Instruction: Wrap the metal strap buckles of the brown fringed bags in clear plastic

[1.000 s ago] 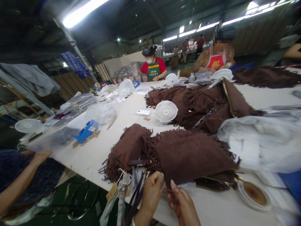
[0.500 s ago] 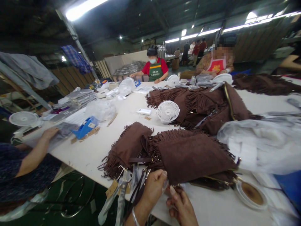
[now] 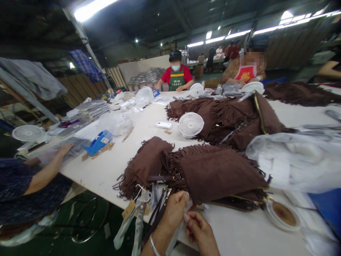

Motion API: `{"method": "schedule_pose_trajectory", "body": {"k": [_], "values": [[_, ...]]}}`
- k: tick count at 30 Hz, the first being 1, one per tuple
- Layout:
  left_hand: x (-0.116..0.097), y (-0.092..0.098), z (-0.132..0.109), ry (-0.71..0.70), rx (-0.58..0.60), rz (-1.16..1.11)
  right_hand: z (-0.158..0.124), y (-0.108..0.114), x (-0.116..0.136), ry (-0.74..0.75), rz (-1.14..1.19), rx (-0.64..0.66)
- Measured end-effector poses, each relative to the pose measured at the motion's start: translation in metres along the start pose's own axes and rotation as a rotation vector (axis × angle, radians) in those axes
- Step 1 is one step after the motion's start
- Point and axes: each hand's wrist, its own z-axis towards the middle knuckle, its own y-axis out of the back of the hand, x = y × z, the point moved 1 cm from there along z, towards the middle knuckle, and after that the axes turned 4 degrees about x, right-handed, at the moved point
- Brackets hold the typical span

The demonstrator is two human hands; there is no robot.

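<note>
**Both hands pinch a plastic strip at the table's near edge**

At the far left a co-worker's forearm (image 3: 45,172) rests on the white table (image 3: 112,167), near a blue tape dispenser (image 3: 99,141). Lower centre, brown straps (image 3: 157,217) and paper tags (image 3: 128,209) hang over the table edge. Just right of them, the left hand (image 3: 174,209) grips a clear plastic strip (image 3: 188,208) between thumb and fingers. The right hand (image 3: 198,231) pinches the same strip from below. The brown fringed bag (image 3: 221,174) lies directly above both hands. A round tape roll (image 3: 283,213) sits to the lower right, beneath a heap of clear plastic (image 3: 295,156).
</note>
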Motion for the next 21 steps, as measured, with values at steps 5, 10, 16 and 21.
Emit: {"method": "schedule_pose_trajectory", "body": {"k": [5, 10, 16, 21], "values": [[0.0, -0.007, 0.0, 0.021, -0.03, -0.042, 0.0, 0.002, 0.006, 0.015, 0.009, -0.026], [-0.004, 0.0, -0.01, 0.028, -0.018, -0.108, 0.0, 0.006, 0.009, 0.044, 0.025, -0.057], [0.009, 0.025, -0.042, 0.081, -0.005, -0.255, -0.003, 0.006, 0.015, -0.016, 0.009, -0.028], [0.023, 0.02, -0.044, 0.078, -0.104, -0.279, -0.005, 0.004, 0.019, 0.03, -0.043, -0.049]]}}
